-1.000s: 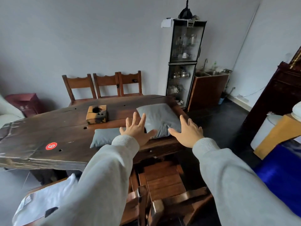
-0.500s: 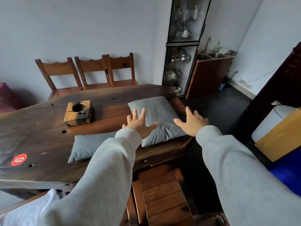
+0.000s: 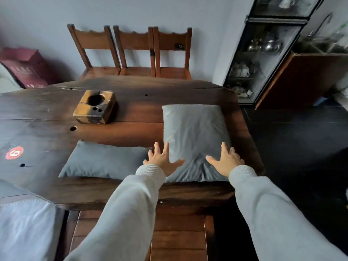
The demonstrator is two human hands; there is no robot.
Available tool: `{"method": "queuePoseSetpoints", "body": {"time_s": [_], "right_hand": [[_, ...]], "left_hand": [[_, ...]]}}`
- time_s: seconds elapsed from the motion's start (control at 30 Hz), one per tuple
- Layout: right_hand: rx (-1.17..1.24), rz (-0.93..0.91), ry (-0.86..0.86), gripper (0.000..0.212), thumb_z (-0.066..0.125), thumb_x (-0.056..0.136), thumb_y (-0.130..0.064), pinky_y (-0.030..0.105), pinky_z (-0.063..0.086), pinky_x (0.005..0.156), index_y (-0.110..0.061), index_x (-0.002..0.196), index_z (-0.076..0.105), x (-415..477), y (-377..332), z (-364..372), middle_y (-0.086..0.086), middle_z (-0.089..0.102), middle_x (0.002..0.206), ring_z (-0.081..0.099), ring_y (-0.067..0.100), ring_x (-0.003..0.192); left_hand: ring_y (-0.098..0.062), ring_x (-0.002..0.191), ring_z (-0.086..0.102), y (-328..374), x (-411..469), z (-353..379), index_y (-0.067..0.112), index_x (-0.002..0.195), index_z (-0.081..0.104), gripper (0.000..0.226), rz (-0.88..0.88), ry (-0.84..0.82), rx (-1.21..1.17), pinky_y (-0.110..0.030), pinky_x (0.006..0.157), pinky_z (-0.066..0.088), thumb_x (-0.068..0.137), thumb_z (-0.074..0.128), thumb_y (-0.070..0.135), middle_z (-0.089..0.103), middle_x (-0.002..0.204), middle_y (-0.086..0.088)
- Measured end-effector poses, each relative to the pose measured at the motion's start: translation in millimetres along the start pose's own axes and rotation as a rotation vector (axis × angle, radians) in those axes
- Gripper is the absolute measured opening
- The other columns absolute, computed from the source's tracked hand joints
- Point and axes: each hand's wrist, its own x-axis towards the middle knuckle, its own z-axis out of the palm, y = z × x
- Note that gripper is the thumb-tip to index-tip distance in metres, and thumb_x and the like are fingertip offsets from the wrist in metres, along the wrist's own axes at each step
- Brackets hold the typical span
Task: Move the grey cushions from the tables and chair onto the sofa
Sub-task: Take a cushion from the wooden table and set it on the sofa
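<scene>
Two grey cushions lie on a dark wooden table (image 3: pixel 47 132). The larger cushion (image 3: pixel 194 129) sits near the table's right end; a smaller, darker one (image 3: pixel 101 162) lies to its left by the near edge. My left hand (image 3: pixel 162 160) hovers with fingers spread over the larger cushion's near left corner. My right hand (image 3: pixel 226 161) is spread over its near right part. Neither hand grips anything. No sofa is visible.
A wooden block with holes (image 3: pixel 95 106) stands on the table, and a red round sticker (image 3: pixel 14 152) marks its left part. Three wooden chairs (image 3: pixel 135 51) line the far side. A glass cabinet (image 3: pixel 263 53) stands right. A bench (image 3: pixel 178 232) lies below me, pale fabric (image 3: pixel 24 228) at left.
I have come closer to the table and look down more steeply. Both hands have moved forward over the larger cushion, fingers still spread.
</scene>
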Motion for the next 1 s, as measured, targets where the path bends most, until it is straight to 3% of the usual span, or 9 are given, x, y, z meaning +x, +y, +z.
{"method": "queuePoseSetpoints", "body": {"time_s": [0.23,0.33,0.43,0.53,0.63,0.8,1.0], "right_hand": [[0.159,0.114,-0.045,0.114,0.054,0.086,-0.079,0.056,0.021,0.123,-0.022,0.166,-0.004,84.4,33.5,30.7,0.021,0.005,0.171,0.013,0.040,0.156],[0.303,0.203,-0.045,0.124,0.060,0.079,-0.083,0.058,0.019,0.123,-0.020,0.166,-0.002,120.9,43.8,42.2,0.021,0.013,0.169,0.022,0.042,0.153],[0.488,0.261,-0.042,0.134,0.072,0.070,-0.080,0.056,0.027,0.121,-0.018,0.165,0.002,142.0,53.5,53.8,0.021,0.025,0.164,0.032,0.043,0.148],[0.619,0.275,0.016,0.141,0.090,0.057,-0.067,0.050,0.038,0.116,-0.014,0.164,0.015,153.6,58.5,52.1,0.018,0.042,0.159,0.043,0.040,0.143],[0.606,0.184,0.148,0.112,0.096,0.056,-0.050,0.054,0.042,0.111,-0.009,0.146,0.044,158.4,41.3,38.4,0.016,0.056,0.145,0.054,0.039,0.133],[0.648,-0.061,0.323,0.072,0.087,0.074,-0.034,0.059,0.042,0.107,-0.005,0.132,0.054,125.9,-0.3,-16.3,0.014,0.062,0.133,0.055,0.039,0.127],[0.743,-0.267,0.466,0.075,0.084,0.082,-0.027,0.052,0.036,0.115,0.000,0.143,0.050,52.5,-46.7,-72.9,0.019,0.058,0.143,0.050,0.037,0.135]], "left_hand": [[-0.041,0.156,0.003,-1.7,73.3,45.0,0.030,0.163,-0.006,0.108,-0.193,-0.071,-0.155,-0.059,0.123,0.016,0.084,0.048,0.081,-0.007,0.172,-0.011],[-0.046,0.154,0.011,0.2,103.2,61.8,0.030,0.164,0.002,0.098,-0.224,-0.090,-0.227,-0.052,0.123,0.019,0.090,0.051,0.072,-0.001,0.170,-0.021],[-0.045,0.148,0.029,-0.6,117.2,77.4,0.025,0.164,-0.001,0.109,-0.300,-0.101,-0.433,-0.045,0.118,0.028,0.087,0.061,0.069,0.016,0.166,-0.025],[-0.037,0.139,0.045,3.5,121.7,83.4,0.017,0.163,0.007,0.115,-0.245,-0.038,-0.418,-0.038,0.111,0.039,0.080,0.073,0.065,0.043,0.153,-0.018],[-0.037,0.131,0.049,18.4,124.7,74.9,0.015,0.157,0.021,0.101,-0.106,0.096,-0.304,-0.044,0.107,0.043,0.081,0.078,0.048,0.050,0.139,-0.016],[-0.038,0.138,0.041,32.4,99.3,21.4,0.014,0.159,0.019,0.093,-0.049,0.271,-0.331,-0.052,0.111,0.037,0.086,0.074,0.030,0.043,0.146,-0.016],[-0.033,0.139,0.040,14.0,31.1,-51.1,0.017,0.161,0.020,0.100,0.039,0.568,-0.468,-0.050,0.113,0.033,0.082,0.080,0.025,0.044,0.147,-0.012]]}}
